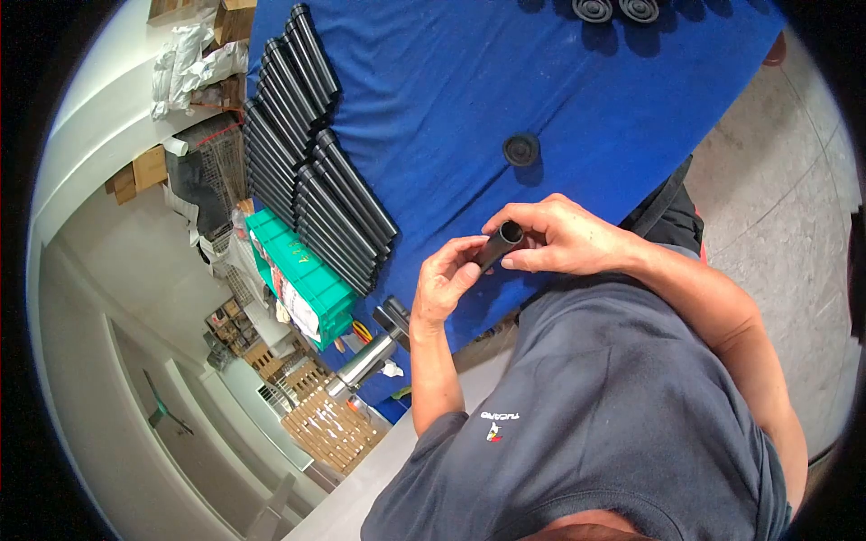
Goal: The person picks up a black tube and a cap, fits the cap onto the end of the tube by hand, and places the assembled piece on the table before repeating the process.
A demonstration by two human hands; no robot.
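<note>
A short-looking black tube (502,243) is held between both my hands, its hollow open end tilted up toward the camera. My left hand (445,278) has its fingers and thumb closed on the tube's left side. From the right, my right hand (564,236) grips it near the open end with thumb and fingers. The tube's far end is hidden behind my hands. Just beyond them, a round black ringed cap-like piece (520,151) lies on the blue cloth (442,99).
Long black tubes (311,171) lie stacked in rows at the left. Beside them stands a green crate (302,275) with papers. A silver cylindrical tool (363,362) sits near my left forearm. More round black pieces (639,9) are at the far edge.
</note>
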